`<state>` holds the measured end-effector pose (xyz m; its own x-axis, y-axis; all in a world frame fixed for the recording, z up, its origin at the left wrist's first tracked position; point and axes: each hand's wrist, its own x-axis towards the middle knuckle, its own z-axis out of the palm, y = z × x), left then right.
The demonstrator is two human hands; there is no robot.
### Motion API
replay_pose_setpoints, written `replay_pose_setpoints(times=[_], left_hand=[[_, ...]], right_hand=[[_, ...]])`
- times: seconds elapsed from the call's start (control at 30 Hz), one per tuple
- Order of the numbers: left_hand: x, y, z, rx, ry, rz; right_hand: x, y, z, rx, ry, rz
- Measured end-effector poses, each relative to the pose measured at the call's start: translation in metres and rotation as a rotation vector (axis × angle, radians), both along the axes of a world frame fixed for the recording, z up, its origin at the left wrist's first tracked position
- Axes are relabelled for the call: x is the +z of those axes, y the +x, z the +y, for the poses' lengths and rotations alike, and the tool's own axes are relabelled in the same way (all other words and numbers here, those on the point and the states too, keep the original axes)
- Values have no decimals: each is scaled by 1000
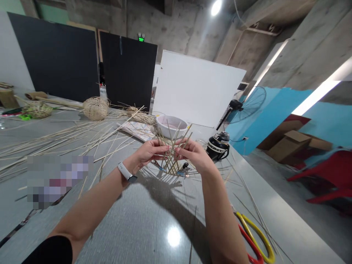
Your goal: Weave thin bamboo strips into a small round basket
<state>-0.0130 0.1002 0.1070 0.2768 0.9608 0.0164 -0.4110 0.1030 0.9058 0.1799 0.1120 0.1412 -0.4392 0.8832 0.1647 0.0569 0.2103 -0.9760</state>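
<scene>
Between my two hands stands a small, partly woven basket of thin bamboo strips, its loose strip ends sticking up and fanning out. My left hand, with a pale-strapped watch on its wrist, pinches strips on the basket's left side between thumb and fingers. On the other side my right hand pinches strips in the same way, its thumb facing the left thumb. The fingertips nearly meet in front of the weave. Part of the basket's far side is hidden behind the hands.
Long bamboo strips lie across the table's left. A round woven basket, a white basin and a black flask stand farther back. Scissors with red and yellow handles lie near my right forearm. A fan stands beyond.
</scene>
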Motion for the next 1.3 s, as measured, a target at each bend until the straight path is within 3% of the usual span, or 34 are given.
replay_pose_setpoints(times=[0.43,0.67,1.1,1.3], left_hand=[[1,4,-4,61,98,71],[5,6,-6,65,96,51],[2,4,-5,4,73,28],[-2,4,-2,5,75,50]], right_hand=[[6,-8,-8,-131,117,13],[-2,-16,-3,-270,171,7],[0,-16,-5,-232,92,50],[-4,-17,-4,-260,170,-13]])
